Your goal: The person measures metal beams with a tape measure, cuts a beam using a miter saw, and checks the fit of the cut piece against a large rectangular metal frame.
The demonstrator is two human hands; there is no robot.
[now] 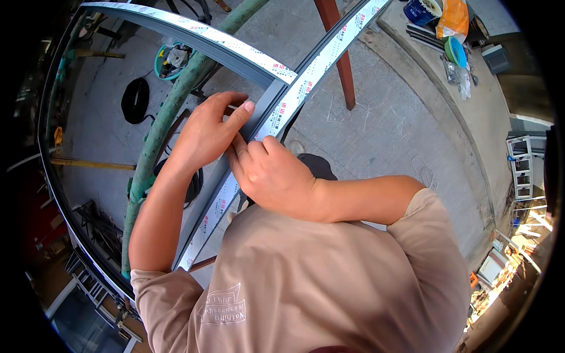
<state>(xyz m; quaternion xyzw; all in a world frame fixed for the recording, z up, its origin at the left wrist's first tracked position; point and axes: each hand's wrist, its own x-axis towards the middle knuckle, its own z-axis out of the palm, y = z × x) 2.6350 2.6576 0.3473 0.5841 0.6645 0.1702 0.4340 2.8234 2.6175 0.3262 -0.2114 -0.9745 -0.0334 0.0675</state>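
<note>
A long grey metal frame bar with printed white film (281, 115) runs diagonally in front of my body. A second film-covered bar (229, 44) meets it in a T-joint just beyond my hands. My left hand (210, 126) lies at the inner grey side of the diagonal bar, fingers bent and thumb reaching over toward the joint. Close against it, my right hand (272, 173) is closed, its curled fingers on the same bar. Whatever sits between the fingers of either hand is hidden or too small to name.
Below the frame a green-wrapped pole (170, 106) slants past my left forearm. A black coil (135, 101) and a teal basin (160, 62) with items stand on the concrete floor. A red-brown leg (346, 82) rises beyond. At right are a blue bucket (419, 13) and a ladder (521, 167).
</note>
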